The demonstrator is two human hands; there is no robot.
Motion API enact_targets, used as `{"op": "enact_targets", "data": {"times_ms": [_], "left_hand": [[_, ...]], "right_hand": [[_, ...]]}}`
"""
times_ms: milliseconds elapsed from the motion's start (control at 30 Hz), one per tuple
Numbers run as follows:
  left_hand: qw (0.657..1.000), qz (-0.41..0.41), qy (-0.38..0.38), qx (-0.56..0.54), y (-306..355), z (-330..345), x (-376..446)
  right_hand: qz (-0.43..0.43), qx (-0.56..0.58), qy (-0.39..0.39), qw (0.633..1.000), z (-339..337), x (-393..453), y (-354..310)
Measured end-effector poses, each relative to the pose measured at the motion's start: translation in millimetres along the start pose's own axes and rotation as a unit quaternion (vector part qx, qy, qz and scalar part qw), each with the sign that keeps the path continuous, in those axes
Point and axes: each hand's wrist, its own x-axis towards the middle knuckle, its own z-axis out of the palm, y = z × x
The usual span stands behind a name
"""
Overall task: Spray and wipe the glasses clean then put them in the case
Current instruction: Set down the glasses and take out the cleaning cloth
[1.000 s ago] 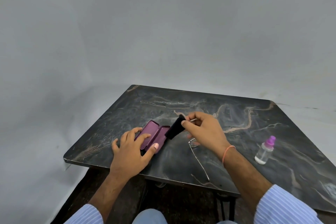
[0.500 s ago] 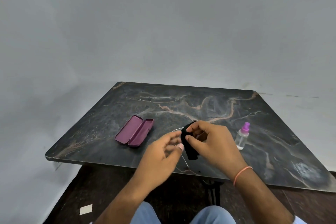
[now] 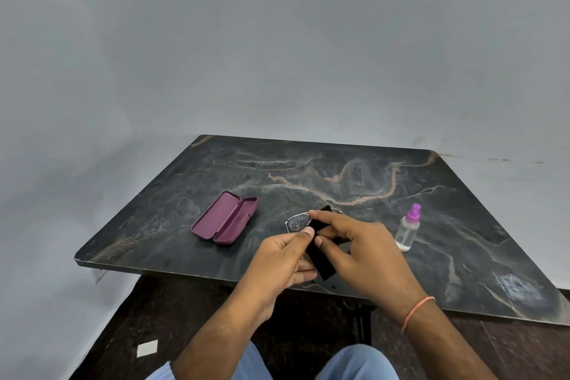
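Thin metal-framed glasses (image 3: 296, 222) are held just above the table's front edge. My left hand (image 3: 282, 259) pinches their near side, thumb on the frame. A black cloth (image 3: 320, 259) is folded over the other lens, and my right hand (image 3: 361, 253) grips it there with thumb and fingers. One lens shows to the left of the cloth; the other is hidden. The purple case (image 3: 226, 217) lies open and empty to the left. The clear spray bottle (image 3: 407, 228) with a purple top stands to the right.
The dark marble table (image 3: 339, 170) stands in a corner of grey walls. Its front edge runs just under my hands. My knees in blue trousers (image 3: 354, 362) are below. A small white scrap (image 3: 147, 348) lies on the dark floor at left.
My left hand left the case and joined the right at the glasses. The glasses came up off the table, and the cloth now wraps one lens. The camera view shifted left.
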Motion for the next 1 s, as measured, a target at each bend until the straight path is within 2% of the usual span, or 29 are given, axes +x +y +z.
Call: {"op": "enact_targets", "data": {"times_ms": [167, 300, 433, 533, 667, 867, 933, 1000], "left_hand": [[0.999, -0.019, 0.003, -0.046, -4, -1, 3], [0.997, -0.021, 0.030, -0.068, -4, -1, 7], [0.992, -0.016, 0.042, -0.117, -3, -1, 7], [0.992, -0.006, 0.042, -0.119, -3, -3, 7], [0.996, 0.021, 0.034, -0.079, 1, -7, 3], [0.996, 0.065, -0.005, -0.065, 10, -13, -4], [0.996, 0.067, -0.011, -0.065, 12, -14, -6], [0.995, 0.069, -0.010, -0.066, 12, -16, -6]], "right_hand": [[0.026, 0.019, -0.006, 0.999, 0, -2, 7], [0.109, 0.155, 0.022, 0.982, -1, -6, 16], [0.223, 0.360, 0.049, 0.905, 5, -13, 19], [0.277, 0.432, 0.043, 0.857, 8, -17, 21], [0.322, 0.472, -0.015, 0.820, 9, -18, 21], [0.368, 0.473, -0.184, 0.779, 8, -12, 13], [0.347, 0.481, -0.199, 0.780, 11, -11, 14], [0.312, 0.509, -0.174, 0.783, 14, -8, 16]]}}
